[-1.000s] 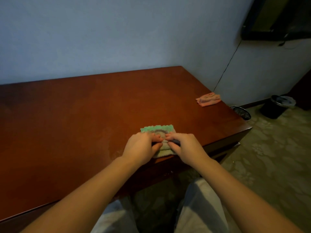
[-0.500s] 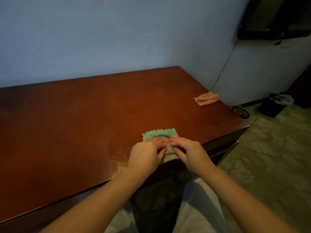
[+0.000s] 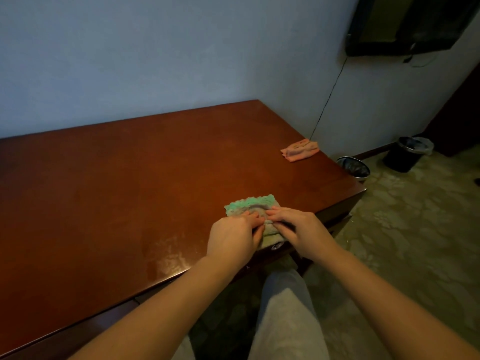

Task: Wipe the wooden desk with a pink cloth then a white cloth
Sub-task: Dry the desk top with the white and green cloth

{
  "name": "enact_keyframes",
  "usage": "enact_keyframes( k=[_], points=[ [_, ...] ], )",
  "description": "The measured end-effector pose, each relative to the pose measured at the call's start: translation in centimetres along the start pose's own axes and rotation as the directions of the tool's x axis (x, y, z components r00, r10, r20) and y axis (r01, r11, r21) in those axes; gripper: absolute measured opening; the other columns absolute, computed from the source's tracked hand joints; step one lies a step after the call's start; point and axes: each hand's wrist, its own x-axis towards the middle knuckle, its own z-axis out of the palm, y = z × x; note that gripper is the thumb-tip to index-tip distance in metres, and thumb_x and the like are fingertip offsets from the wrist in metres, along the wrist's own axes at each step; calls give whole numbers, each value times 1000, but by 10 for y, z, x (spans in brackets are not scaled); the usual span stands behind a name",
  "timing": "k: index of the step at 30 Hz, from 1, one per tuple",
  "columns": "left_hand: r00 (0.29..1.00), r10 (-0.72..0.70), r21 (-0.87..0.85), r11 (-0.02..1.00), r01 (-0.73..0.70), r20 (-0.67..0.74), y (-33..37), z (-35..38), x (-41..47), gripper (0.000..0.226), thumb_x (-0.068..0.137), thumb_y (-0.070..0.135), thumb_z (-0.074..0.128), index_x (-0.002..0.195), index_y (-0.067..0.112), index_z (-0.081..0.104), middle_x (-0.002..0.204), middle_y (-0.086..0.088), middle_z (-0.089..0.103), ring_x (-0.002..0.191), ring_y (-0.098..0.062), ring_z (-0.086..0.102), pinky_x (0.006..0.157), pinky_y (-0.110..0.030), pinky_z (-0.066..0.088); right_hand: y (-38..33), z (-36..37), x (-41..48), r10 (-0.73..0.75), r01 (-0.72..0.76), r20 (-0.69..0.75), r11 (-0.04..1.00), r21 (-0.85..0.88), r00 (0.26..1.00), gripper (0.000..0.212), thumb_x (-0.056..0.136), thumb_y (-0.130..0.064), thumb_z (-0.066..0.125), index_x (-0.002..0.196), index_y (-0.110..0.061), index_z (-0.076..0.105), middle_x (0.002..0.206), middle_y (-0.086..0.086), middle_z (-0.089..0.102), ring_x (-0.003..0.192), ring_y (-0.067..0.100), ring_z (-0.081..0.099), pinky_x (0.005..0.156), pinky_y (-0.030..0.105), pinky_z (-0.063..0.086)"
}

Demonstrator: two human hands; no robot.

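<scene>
A white cloth (image 3: 249,205) with a green scalloped border lies folded at the front edge of the wooden desk (image 3: 117,190), its near end reaching the edge. My left hand (image 3: 232,236) and my right hand (image 3: 298,227) meet on top of it, fingertips together, and each pinches a fold of the cloth between fingers and thumb. The hands hide the cloth's near half. A crumpled pink cloth (image 3: 300,150) lies alone at the far right edge of the desk, well away from both hands.
The desk stands against a pale wall. A dull streaky patch (image 3: 168,253) marks the desk's front edge left of my hands. Two dark waste bins (image 3: 354,166) (image 3: 407,153) stand on the patterned floor beyond the desk's right end. A dark screen (image 3: 410,24) hangs on the wall.
Both hands have drawn the white cloth slightly nearer the front edge while keeping hold of it. The pink cloth has not moved.
</scene>
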Motion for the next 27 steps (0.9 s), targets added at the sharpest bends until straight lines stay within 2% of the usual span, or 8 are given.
enact_keyframes(
  k=[3, 8, 11, 17, 19, 22, 25, 27],
  points=[
    [1000, 4, -7, 1000, -4, -7, 10, 4, 10, 32, 100, 44, 48, 127, 37, 64, 130, 13, 64, 117, -5, 61, 90, -28, 52, 12, -7, 1, 18, -18, -2, 1000, -8, 1000, 27, 93, -13, 67, 119, -18, 73, 129, -8, 65, 125, -6, 49, 104, 4, 30],
    [1000, 18, 10, 1000, -18, 25, 16, 12, 25, 31, 100, 42, 46, 121, 34, 67, 120, 7, 69, 102, -11, 66, 75, -29, 54, 27, -16, 9, 22, -22, -8, 1000, -6, 1000, 27, 92, -12, 68, 118, -18, 73, 129, -5, 66, 123, 0, 55, 107, 19, 41],
    [999, 20, 33, 999, -21, 35, 16, 13, 34, 30, 100, 42, 46, 119, 34, 67, 116, 6, 70, 94, -13, 67, 69, -30, 52, 30, -19, 16, 55, -55, -13, 999, 1, 998, 27, 93, -10, 67, 118, -17, 72, 129, -3, 67, 122, 2, 56, 107, 23, 44],
    [994, 76, 24, 997, -79, 83, 5, 20, 32, 30, 100, 45, 42, 118, 38, 64, 114, 10, 70, 101, -12, 67, 75, -34, 58, 30, -15, 14, 79, -79, 15, 997, 15, 997, 25, 92, -10, 67, 116, -15, 73, 128, -4, 67, 124, -4, 51, 102, 4, 33],
    [993, 31, 72, 997, -40, 116, 3, 20, 45, 29, 100, 46, 41, 116, 38, 65, 104, 9, 70, 88, -13, 67, 71, -35, 58, 33, -18, 24, 82, -82, 31, 996, 23, 996, 25, 93, -12, 67, 116, -17, 73, 130, -4, 66, 126, 1, 53, 105, 11, 37],
    [985, -21, 125, 992, -1, 171, 4, 17, 68, 30, 100, 46, 41, 116, 39, 66, 93, 8, 69, 80, -16, 63, 70, -35, 57, 35, -22, 44, 136, -136, 35, 991, 3, 990, 24, 95, -16, 65, 118, -20, 72, 132, -4, 65, 127, 11, 56, 107, 30, 45],
    [981, -28, 124, 992, 3, 193, 4, 14, 67, 30, 101, 45, 41, 115, 36, 66, 92, 7, 68, 79, -17, 63, 72, -36, 57, 32, -22, 46, 166, -166, 42, 986, -6, 985, 25, 94, -18, 65, 118, -23, 72, 129, -6, 67, 122, 12, 59, 104, 35, 48],
    [985, 9, 128, 991, -31, 173, 0, 15, 53, 31, 101, 46, 39, 117, 38, 64, 100, 9, 69, 83, -14, 65, 72, -35, 57, 32, -18, 35, 133, -134, 64, 991, 10, 989, 25, 93, -19, 67, 117, -23, 73, 128, -7, 67, 122, 7, 59, 104, 31, 48]
  ],
)
